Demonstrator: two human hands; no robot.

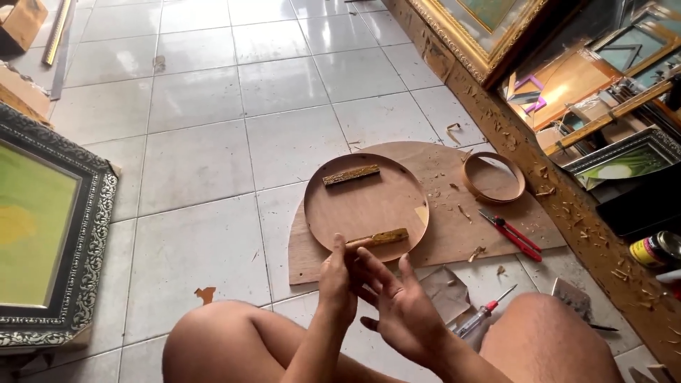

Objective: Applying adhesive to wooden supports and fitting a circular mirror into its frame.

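Observation:
A round brown wooden disc with a raised rim (365, 206) lies on a half-round board (447, 227) on the tiled floor. Two short gold-brown wooden strips rest on the disc, one at the far side (351, 175) and one at the near edge (386, 237). My left hand (338, 280) pinches the left end of the near strip between thumb and fingertip. My right hand (399, 311) is beside it, palm up with fingers spread, holding nothing and touching my left hand. My bare knees frame the bottom of the view.
A thin wooden ring (494, 177), red-handled pliers (515, 235) and wood shavings lie on the board. A screwdriver (485, 312) and a grey sheet (444, 287) lie near my right knee. A dark ornate framed picture (85, 234) is at left; gold frames (464, 39) and a can (656, 250) at right.

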